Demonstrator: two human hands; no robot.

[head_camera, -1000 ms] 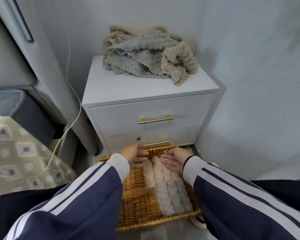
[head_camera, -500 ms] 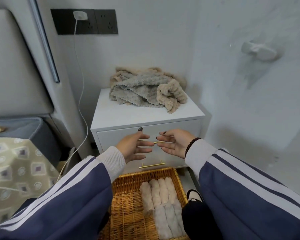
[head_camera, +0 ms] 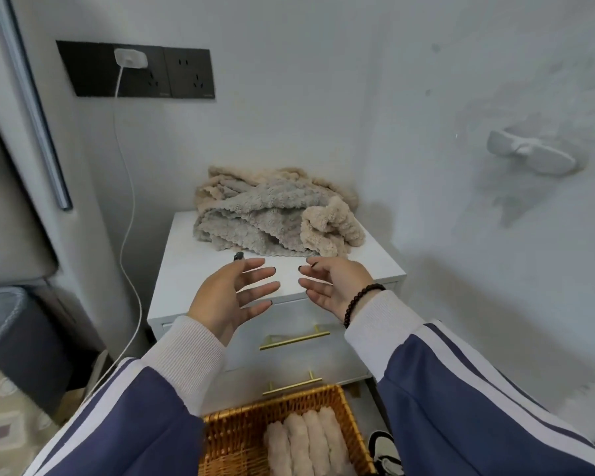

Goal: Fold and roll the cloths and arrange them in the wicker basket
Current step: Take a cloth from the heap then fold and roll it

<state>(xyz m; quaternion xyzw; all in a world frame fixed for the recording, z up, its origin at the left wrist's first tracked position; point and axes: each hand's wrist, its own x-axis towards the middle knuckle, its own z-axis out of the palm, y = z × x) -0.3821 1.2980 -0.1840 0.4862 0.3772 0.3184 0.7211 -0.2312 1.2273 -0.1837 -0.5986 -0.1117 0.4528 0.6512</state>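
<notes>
Both hands — left hand (head_camera: 229,297), right hand (head_camera: 334,286) — hover with fingers spread, empty, below the cloths (head_camera: 272,214) heaped on the nightstand (head_camera: 193,255); wicker basket (head_camera: 234,438) at bottom centre.

One view only, from a wide-angle camera worn on the person's head. It faces forward and down into a room corner, toward the white two-drawer bedside cabinet (head_camera: 275,324). Both blue striped sleeves enter from the lower corners, close to the lens. The woven golden wicker basket (head_camera: 241,438) sits at the bottom edge, cut off by the frame, nearest the camera. The black wall socket panel (head_camera: 186,73) lies farther off, upper left. Straight edges bow toward the margins.
</notes>
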